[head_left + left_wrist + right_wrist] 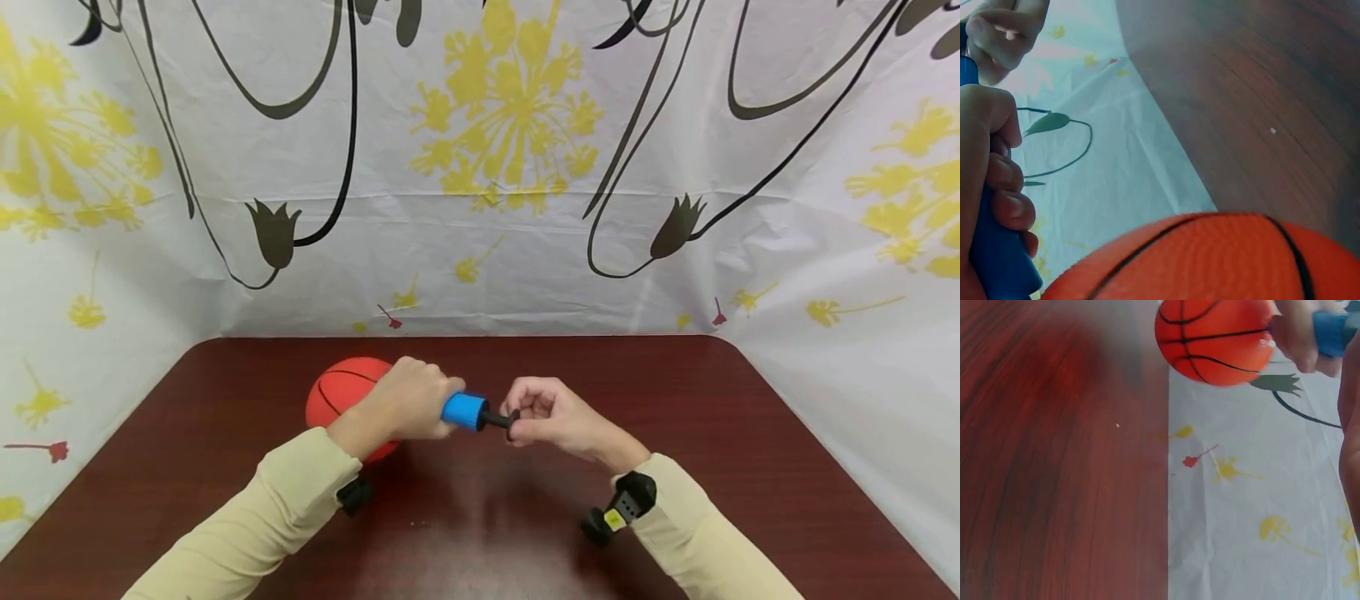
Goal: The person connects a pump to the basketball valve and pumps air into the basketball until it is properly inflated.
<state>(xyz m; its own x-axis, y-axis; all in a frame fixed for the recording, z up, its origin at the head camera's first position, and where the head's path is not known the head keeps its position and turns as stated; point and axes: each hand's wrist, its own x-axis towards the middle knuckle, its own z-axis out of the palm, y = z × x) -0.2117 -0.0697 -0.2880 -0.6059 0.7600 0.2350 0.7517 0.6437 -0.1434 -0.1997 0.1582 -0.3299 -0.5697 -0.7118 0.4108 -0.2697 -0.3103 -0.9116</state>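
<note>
A blue hand pump [463, 411] is held above the table, tilted slightly down toward the right in the head view. My left hand [420, 398] grips its blue barrel, with fingers curled round it in the left wrist view. At the other end, my right hand [551, 417] pinches the black pump handle [513, 423] between thumb and fingers; a short black rod shows between handle and barrel. An orange-red ball with black lines [347, 390] is partly hidden behind the left hand and forearm. In the right wrist view the ball [1216, 347] lies right by the pump's left-hand end.
The dark red-brown table [637, 383] has rounded far corners. Behind it and along the sides hangs a white sheet [465, 292] with yellow and grey plant prints. Black wrist devices [633, 496] sit at both cream sleeves. A tiny pale speck [1273, 130] lies on the tabletop.
</note>
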